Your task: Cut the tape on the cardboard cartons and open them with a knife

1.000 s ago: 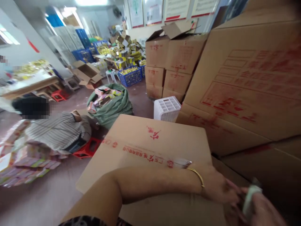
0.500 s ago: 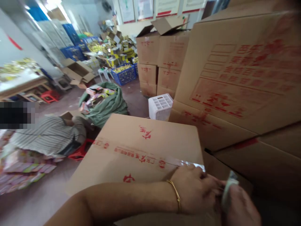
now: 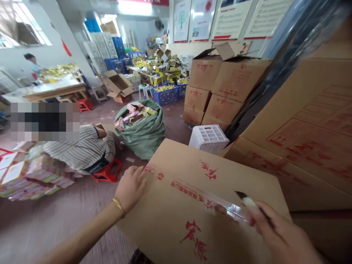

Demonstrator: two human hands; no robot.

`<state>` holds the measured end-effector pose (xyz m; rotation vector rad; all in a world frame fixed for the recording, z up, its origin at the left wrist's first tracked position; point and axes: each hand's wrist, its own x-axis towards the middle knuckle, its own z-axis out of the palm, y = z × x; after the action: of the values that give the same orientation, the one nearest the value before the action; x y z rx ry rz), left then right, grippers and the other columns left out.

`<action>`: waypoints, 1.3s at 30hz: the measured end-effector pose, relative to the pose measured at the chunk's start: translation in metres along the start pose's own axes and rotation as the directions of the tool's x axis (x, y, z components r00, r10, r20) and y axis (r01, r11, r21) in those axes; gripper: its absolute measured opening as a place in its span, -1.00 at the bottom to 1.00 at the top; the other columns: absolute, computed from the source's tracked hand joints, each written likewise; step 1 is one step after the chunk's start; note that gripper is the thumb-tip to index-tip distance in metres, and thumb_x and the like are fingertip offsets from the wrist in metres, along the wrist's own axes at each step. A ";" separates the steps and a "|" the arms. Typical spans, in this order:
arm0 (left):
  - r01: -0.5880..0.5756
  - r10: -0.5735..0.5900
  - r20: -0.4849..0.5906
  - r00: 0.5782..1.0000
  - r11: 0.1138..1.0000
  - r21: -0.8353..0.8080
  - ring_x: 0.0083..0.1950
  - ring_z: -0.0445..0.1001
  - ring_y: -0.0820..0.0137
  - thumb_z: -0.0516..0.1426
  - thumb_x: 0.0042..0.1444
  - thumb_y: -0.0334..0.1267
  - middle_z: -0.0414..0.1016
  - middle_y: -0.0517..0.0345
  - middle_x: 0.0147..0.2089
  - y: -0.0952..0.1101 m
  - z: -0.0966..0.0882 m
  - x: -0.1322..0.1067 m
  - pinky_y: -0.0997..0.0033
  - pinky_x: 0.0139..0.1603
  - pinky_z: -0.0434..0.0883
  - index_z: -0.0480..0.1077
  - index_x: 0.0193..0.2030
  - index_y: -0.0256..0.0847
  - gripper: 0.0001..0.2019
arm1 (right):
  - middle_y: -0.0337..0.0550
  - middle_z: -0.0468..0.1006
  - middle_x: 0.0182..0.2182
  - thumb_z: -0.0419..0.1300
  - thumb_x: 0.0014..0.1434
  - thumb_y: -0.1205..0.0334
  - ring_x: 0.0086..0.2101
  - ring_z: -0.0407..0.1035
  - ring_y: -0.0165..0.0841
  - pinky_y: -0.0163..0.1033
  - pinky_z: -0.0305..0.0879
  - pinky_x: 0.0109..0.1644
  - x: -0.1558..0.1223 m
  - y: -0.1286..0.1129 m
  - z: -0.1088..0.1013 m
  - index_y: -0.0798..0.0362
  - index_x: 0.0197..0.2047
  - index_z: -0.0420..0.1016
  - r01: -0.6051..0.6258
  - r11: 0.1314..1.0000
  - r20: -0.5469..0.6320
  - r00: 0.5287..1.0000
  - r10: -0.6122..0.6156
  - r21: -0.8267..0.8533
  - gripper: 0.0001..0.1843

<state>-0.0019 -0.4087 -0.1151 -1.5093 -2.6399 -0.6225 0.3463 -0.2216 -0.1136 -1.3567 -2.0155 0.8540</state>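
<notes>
A large cardboard carton (image 3: 170, 220) with red printing lies in front of me, its top flaps closed. Clear shiny tape (image 3: 233, 212) runs along the middle seam of the top. My left hand (image 3: 132, 189), a gold bracelet at its wrist, rests at the carton's left edge near one end of the seam, fingers reaching over the edge and holding nothing. Over the right part of the carton, my right hand (image 3: 280, 229) is closed around a small knife (image 3: 249, 201). Its dark blade points up and left, above the tape.
Tall cartons (image 3: 308, 146) stand close on my right. Beyond are a white plastic crate (image 3: 209, 136) and stacked cartons (image 3: 228, 79). A green sack (image 3: 144, 137) of small boxes stands ahead. At left, a person in a striped top (image 3: 77, 146) sits on a red stool (image 3: 108, 172).
My left hand has moved from the right end of the seam to the carton's left edge. My right hand has come up over the carton with the knife. The view has shifted left.
</notes>
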 end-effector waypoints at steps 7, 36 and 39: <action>0.158 -0.149 0.062 0.987 0.969 -0.190 0.07 0.36 0.06 0.00 0.21 -0.17 0.46 -0.23 0.00 -0.025 0.020 -0.040 -0.01 0.20 0.35 0.37 0.20 -0.57 -0.46 | -0.06 0.63 -0.28 -0.19 0.43 0.13 -0.30 0.50 -0.26 -0.26 0.11 -0.32 0.014 -0.171 0.124 0.01 -0.11 0.48 0.521 0.721 0.551 0.802 -0.231 -0.456 -0.58; 0.569 -0.533 0.216 0.818 0.696 -0.438 -0.11 0.45 0.25 -0.01 0.15 -0.32 0.56 0.01 -0.11 0.000 0.005 -0.001 0.33 -0.08 0.28 0.52 -0.14 -0.28 -0.70 | 0.14 0.62 -0.18 -0.14 0.37 0.26 -0.18 0.56 -0.14 -0.17 0.41 -0.23 0.047 -0.228 0.185 0.11 -0.07 0.55 0.798 0.385 0.801 0.563 -0.203 -0.464 -0.58; 0.588 -0.595 0.149 0.789 0.665 -0.460 -0.09 0.48 0.22 -0.04 0.10 -0.27 0.57 -0.03 -0.10 0.005 0.011 0.001 0.31 -0.07 0.31 0.54 -0.20 -0.29 -0.66 | 0.19 0.61 -0.15 -0.11 0.35 0.27 -0.14 0.55 -0.13 -0.14 0.42 -0.15 0.053 -0.228 0.180 0.13 -0.05 0.56 0.846 0.318 0.831 0.506 -0.231 -0.427 -0.59</action>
<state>0.0032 -0.4012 -0.1237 -0.6015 -3.1065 -1.4225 0.0625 -0.2721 -0.0498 -0.4192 -3.4388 -0.1371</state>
